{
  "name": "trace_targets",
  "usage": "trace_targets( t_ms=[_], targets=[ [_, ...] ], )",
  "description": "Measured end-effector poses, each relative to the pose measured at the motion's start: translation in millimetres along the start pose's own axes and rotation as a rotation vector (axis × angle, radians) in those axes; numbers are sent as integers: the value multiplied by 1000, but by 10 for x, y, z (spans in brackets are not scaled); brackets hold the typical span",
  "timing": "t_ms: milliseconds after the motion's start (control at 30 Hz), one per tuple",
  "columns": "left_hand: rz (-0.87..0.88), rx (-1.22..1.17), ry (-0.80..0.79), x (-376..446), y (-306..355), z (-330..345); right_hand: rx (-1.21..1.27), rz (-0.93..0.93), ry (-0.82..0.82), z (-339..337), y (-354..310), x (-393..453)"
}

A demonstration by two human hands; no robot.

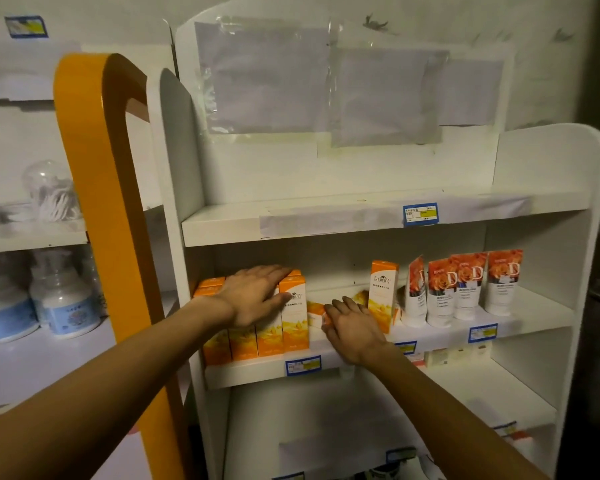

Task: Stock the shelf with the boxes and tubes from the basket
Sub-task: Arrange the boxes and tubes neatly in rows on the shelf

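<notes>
Pressing flat on the row of upright orange boxes (267, 327), the left hand (253, 296) had straight fingers spread over the cardboard tops, gripping nothing. Boxes were tall, rectangular, glossy orange-white, packed edge to edge under and below that palm. Right hand (352, 329) sat just right of the row, fingers curled onto a small box lying flat (315, 315); whether it actually had hold of it, cannot tell. One more upright box (383, 294) stood just beyond the right fingertips. Further right of it, soft white tubes (465, 289) with red rose-print tops stood cap-down. All on a white shelf board (243, 374), smooth, with blue price tags on its front lip. Basket not in view.
</notes>
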State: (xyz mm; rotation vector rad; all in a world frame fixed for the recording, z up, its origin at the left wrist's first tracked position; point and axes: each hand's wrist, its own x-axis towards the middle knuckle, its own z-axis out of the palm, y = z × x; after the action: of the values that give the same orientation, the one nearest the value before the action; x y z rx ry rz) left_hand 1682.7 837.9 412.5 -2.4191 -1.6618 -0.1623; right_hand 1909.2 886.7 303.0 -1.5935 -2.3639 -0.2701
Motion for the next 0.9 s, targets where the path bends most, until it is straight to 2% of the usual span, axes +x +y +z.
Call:
trace_targets(
  t_ms=[300, 667, 900],
  targets=[
    [-16, -3, -20, -29, 53, -26, 138, 67, 12, 88, -123, 62],
    [-24, -14, -24, -23, 54, -20, 77, 100, 164, 11, -247, 130],
    [-19, -4, -16, -11, 37, -27, -5, 154, 154, -36, -159, -62]
  ],
)
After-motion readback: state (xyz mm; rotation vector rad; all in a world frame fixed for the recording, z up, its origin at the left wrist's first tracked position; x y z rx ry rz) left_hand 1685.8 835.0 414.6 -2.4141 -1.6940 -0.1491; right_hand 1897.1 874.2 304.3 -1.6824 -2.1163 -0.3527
